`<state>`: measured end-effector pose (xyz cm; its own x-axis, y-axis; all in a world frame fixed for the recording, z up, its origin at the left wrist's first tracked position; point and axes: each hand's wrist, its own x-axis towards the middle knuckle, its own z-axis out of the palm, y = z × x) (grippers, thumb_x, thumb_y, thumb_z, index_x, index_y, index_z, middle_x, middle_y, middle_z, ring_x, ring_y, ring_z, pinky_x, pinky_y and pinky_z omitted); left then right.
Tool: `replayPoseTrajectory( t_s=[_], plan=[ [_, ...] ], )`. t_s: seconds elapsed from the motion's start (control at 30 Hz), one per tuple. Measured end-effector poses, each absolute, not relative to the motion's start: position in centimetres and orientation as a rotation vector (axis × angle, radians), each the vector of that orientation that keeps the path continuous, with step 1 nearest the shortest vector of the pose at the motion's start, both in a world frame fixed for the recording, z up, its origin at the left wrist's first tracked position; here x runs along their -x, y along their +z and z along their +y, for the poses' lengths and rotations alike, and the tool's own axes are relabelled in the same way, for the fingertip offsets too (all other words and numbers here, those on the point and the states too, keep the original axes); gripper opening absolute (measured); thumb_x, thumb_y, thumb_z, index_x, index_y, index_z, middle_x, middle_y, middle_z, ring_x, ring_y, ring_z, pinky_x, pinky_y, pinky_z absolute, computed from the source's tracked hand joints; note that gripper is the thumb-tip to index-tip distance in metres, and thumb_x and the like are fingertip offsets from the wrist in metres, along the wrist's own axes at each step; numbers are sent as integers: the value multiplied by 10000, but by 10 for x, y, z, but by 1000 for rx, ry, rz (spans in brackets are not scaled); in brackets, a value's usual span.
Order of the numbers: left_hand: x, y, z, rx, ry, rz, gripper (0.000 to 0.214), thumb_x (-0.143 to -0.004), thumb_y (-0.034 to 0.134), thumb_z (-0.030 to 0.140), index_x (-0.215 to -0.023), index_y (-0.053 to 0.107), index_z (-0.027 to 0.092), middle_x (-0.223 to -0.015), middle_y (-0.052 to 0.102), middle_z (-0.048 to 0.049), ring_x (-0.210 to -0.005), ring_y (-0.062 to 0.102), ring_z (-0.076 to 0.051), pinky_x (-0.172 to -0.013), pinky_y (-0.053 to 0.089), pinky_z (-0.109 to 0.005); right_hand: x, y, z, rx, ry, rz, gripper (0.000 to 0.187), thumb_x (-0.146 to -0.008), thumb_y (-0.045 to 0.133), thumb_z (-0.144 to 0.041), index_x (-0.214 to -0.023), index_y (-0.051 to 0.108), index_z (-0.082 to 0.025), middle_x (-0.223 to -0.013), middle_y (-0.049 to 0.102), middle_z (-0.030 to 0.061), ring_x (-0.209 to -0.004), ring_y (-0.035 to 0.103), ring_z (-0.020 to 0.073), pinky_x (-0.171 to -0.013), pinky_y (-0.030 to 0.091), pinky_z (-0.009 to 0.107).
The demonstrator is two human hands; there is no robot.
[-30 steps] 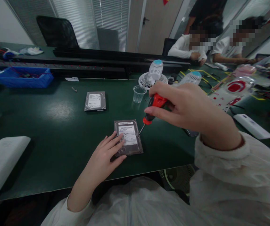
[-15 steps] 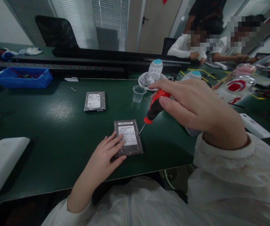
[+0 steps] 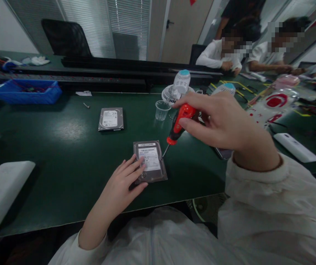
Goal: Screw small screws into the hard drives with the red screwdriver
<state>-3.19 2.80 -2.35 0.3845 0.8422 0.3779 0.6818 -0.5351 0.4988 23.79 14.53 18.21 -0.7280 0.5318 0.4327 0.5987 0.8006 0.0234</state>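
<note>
A hard drive (image 3: 154, 172) with a white label lies flat on the green table in front of me. My left hand (image 3: 123, 184) rests on its left side, fingers spread over the label and thumb by the lower edge. A red and black screwdriver (image 3: 176, 127) is held by my right hand (image 3: 218, 121), thumb on the handle's side and index finger near its butt end. Its shaft slants down to the drive's right edge, where the tip meets it; any screw there is too small to make out. A second hard drive (image 3: 110, 119) lies farther back, apart from both hands.
A clear plastic cup (image 3: 162, 111) and a white fan (image 3: 182, 82) stand beyond the screwdriver. Left are a blue bin (image 3: 28, 92) and a white device (image 3: 4, 191). A white power bank (image 3: 296, 147) and a clear bottle (image 3: 275, 101) are on the right. People sit across the table.
My right hand has shifted slightly left, and the screwdriver handle has tilted and turned, showing more red. The left hand and the hard drive have stayed put.
</note>
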Motion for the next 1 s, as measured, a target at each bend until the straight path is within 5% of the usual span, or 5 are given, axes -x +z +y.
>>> replayPoseTrajectory(
  t_s=[0.13,0.33,0.57,0.8,1.0],
  plan=[
    [32,-24,28,-2382,883,1348,518,-1029,697,284,-1541,620,291,-1643,581,-94,-1568,493,-359,-1243,442,-697,-239,182,145,892,-346,-2496,452,-1019,576,-615,-855,730,-223,-598,600,32,-612,583,202,-638,410,353],
    [31,-22,29,-2379,882,1350,515,-1019,707,270,-1528,633,256,-1631,590,-114,-1560,502,-370,-1237,442,-708,-235,180,143,802,-252,-2533,423,-1075,427,-432,-1117,764,-178,-872,752,87,-763,684,233,-690,456,373],
    [32,-20,29,-2384,861,1347,503,-1022,700,264,-1521,639,257,-1642,573,-123,-1568,487,-377,-1235,436,-715,-231,183,142,864,-168,-2486,376,-1002,630,-487,-747,657,-212,-621,576,9,-624,546,162,-659,427,351],
    [32,-21,29,-2393,866,1349,511,-1017,705,257,-1523,633,258,-1639,579,-115,-1567,490,-370,-1233,448,-702,-227,180,142,854,-65,-2452,317,-1003,659,-438,-1224,710,-217,-787,694,2,-668,606,154,-704,457,333],
    [31,-21,29,-2415,861,1361,484,-1023,702,273,-1503,650,245,-1638,578,-119,-1554,506,-373,-1226,469,-686,-229,183,136,1000,-257,-2572,508,-1080,422,-556,-1148,749,-174,-732,679,48,-690,635,209,-659,382,329]
  ],
)
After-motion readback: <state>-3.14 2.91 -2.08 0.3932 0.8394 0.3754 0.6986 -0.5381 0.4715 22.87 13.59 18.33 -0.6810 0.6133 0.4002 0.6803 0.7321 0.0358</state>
